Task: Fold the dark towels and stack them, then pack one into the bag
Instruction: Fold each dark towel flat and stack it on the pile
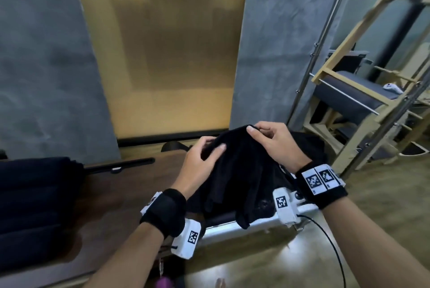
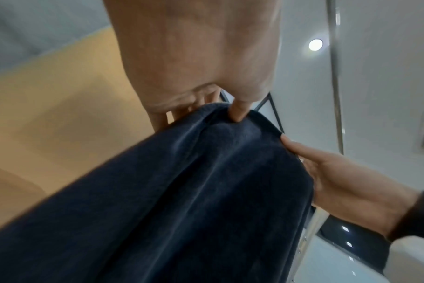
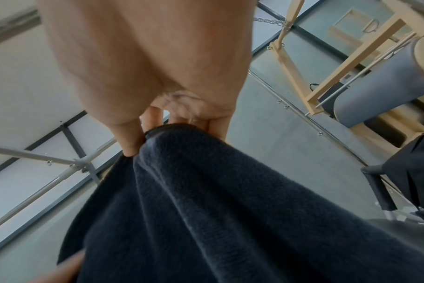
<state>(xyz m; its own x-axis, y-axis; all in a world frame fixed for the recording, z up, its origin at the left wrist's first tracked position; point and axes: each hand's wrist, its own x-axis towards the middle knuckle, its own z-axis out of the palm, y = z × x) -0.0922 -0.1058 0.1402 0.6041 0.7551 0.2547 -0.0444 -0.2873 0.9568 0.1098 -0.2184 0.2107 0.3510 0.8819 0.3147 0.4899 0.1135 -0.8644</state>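
Nearest the camera, two bare forearms were seen, each wrapped in a black fabric wristband (image 1: 164,212) carrying white plastic blocks printed with square black-and-white codes; a thin black cable (image 1: 330,241) trailed in a curve from the right block. Just beyond, a dark towel (image 1: 235,171) of soft, napped cloth was held up between both hands, above the metal edge at the counter's right end; it hung in loose vertical folds, its lower corner draped over that metal edge. The left hand (image 1: 200,162) was closed round a gathered part of the towel's upper edge, thumb laid across the front and fingers hidden behind; in the left wrist view the thumb (image 2: 239,113) was pressed into a rolled hem. The right hand (image 1: 277,142) was pinching the topmost corner between thumb and curled fingers; in the right wrist view the cloth (image 3: 206,201) was seen bunched into ridges below that pinch. To the left, the counter (image 1: 111,197) showed a smooth, dark brown wood-grain surface; on it lay a bulky dark padded shape (image 1: 35,201), ribbed in horizontal bands, whose nature could not be told. Farther back stood grey, mottled wall panels around a matte golden panel (image 1: 167,43); to the right, a pale wooden frame (image 1: 349,78) with grey padding and slim metal poles was seen.
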